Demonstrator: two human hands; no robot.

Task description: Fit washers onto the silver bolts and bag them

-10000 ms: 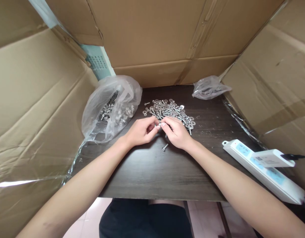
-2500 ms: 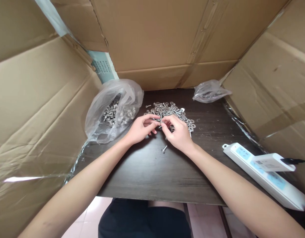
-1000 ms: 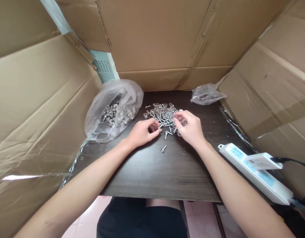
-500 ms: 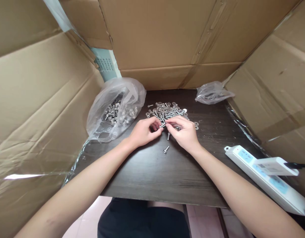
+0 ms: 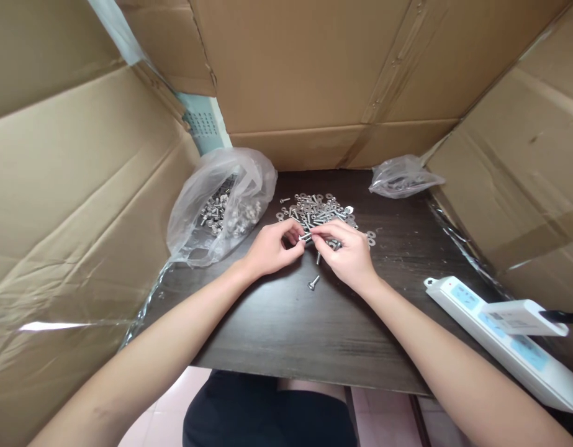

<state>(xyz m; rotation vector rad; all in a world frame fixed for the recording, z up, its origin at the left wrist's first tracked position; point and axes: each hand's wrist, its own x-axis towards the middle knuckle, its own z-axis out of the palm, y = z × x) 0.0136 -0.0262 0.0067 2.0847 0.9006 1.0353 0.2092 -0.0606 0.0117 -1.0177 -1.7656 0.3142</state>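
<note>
A small silver bolt [image 5: 305,236] lies between my two hands, just in front of a loose pile of bolts, nuts and washers [image 5: 316,210]. My left hand [image 5: 273,249] pinches the bolt's left end with thumb and fingers. At its other end the fingertips of my right hand [image 5: 346,249] are pressed together; whatever small part they grip is hidden. One bolt [image 5: 318,257] rests on the table close to my right thumb. Nearer to me lies a single bolt [image 5: 313,283], with its head toward the lower left.
On the left an open clear plastic bag [image 5: 188,214] contains many bolts. A smaller plastic bag [image 5: 405,177] sits at the back right. A white power strip [image 5: 491,341] with a plugged-in adapter [image 5: 523,316] runs along the right. Cardboard walls [image 5: 333,68] enclose the dark table [image 5: 277,329].
The whole view has shifted slightly. Both hands stay together at the bolt, which now looks a little more level; the fingers have moved only slightly.
</note>
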